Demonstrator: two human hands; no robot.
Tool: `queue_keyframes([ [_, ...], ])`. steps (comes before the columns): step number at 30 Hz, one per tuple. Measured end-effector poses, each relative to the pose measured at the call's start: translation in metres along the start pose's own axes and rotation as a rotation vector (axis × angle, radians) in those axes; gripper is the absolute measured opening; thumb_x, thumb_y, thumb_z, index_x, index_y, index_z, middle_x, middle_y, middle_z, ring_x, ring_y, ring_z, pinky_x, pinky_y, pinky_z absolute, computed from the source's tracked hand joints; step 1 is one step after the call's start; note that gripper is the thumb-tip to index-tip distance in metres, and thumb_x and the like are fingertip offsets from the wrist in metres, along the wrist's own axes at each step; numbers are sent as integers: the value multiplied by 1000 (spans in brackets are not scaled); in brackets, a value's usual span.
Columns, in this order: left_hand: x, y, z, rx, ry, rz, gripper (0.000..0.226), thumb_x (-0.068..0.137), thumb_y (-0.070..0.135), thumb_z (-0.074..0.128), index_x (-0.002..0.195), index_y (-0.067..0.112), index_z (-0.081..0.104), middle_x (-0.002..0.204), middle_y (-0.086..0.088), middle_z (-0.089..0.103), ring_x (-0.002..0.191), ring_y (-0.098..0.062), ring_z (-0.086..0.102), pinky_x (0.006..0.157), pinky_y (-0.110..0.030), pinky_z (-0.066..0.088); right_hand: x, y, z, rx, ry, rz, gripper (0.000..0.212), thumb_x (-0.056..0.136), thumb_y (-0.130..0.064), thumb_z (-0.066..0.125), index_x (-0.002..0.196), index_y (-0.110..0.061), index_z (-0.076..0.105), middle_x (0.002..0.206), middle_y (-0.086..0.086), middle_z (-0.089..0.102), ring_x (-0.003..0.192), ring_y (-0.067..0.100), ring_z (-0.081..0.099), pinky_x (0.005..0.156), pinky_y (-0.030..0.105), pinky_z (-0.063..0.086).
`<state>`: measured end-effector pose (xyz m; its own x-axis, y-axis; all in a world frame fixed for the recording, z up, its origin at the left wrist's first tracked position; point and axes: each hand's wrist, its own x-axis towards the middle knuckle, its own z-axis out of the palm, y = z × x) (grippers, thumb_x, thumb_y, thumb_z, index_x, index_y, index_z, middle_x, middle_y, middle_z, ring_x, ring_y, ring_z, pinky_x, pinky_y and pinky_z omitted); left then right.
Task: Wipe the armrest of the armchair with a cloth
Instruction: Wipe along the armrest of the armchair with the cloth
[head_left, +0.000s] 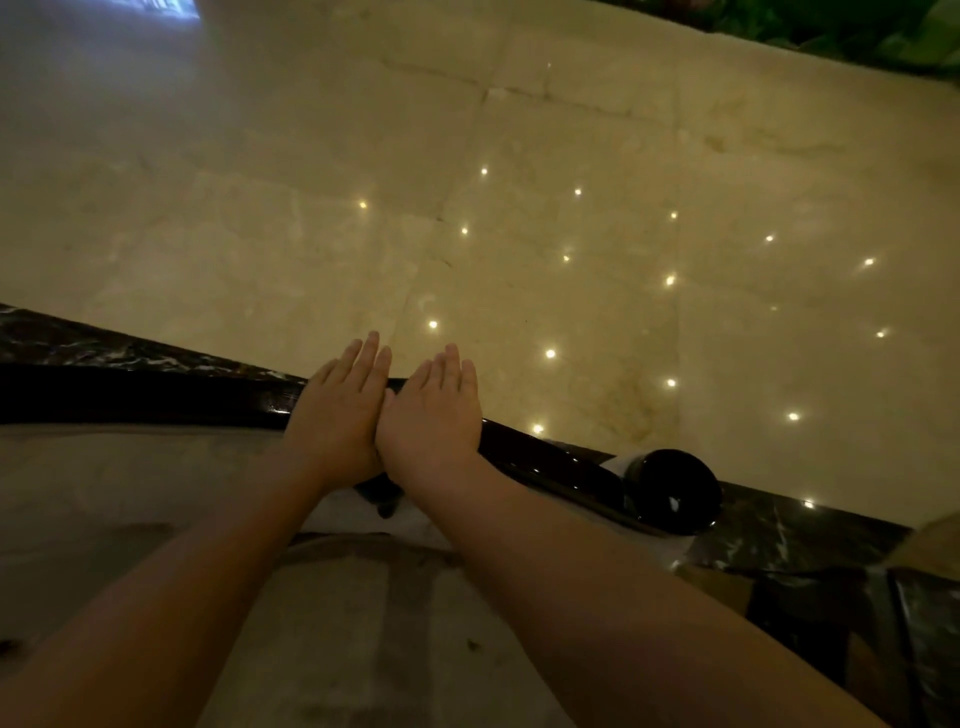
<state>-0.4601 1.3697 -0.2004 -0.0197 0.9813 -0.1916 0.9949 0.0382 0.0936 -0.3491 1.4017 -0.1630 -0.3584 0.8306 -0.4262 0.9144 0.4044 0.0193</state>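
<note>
two bare hands (384, 415), one dark glossy armrest (156, 402) with one rounded end knob (672, 491), lower right of frame.

Polished stone and lacquered dark wood

The marble floor (571, 156) gleams, mirror-smooth, throwing back ceiling lights; the armrest (156, 402) is glossy dark wood with a shiny rounded end, above matt pale upholstery (130, 493).

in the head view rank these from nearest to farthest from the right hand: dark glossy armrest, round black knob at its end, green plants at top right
From the right hand:
1. Dark glossy armrest: runs directly under the hand.
2. Round black knob: at the armrest's end, to the hand's right.
3. Green plants: far across the shiny floor, top right corner.
</note>
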Motion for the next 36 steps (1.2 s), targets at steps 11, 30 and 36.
queue_keyframes([
  [11, 6, 104, 6, 38, 64, 121, 100, 79, 65, 17, 154, 2, -4, 164, -20, -11, 153, -31, -5, 121, -44, -2, -30, 97, 32, 169, 48, 17, 64, 105, -39, 7, 154, 2, -4, 167, 20, -8, 153, 30, -14, 123, 45, -8],
  [30, 9, 307, 68, 13, -5, 212, 108, 87, 64, 49, 151, 8, -18, 161, -24, -20, 150, -37, -19, 120, -47, -12, -94, 276, 120, 134, 103, 86, 67, 105, -34, 20, 154, -9, -17, 164, 15, -22, 149, 30, -24, 124, 49, -7],
  [36, 34, 364, 89, -103, -39, 154, 113, 85, 62, 55, 153, 13, -20, 158, -20, -30, 147, -36, -28, 119, -47, -14, -86, 342, 141, 163, 109, 47, 64, 100, -33, 9, 149, -12, -26, 162, 14, -26, 148, 30, -26, 124, 49, -7],
])
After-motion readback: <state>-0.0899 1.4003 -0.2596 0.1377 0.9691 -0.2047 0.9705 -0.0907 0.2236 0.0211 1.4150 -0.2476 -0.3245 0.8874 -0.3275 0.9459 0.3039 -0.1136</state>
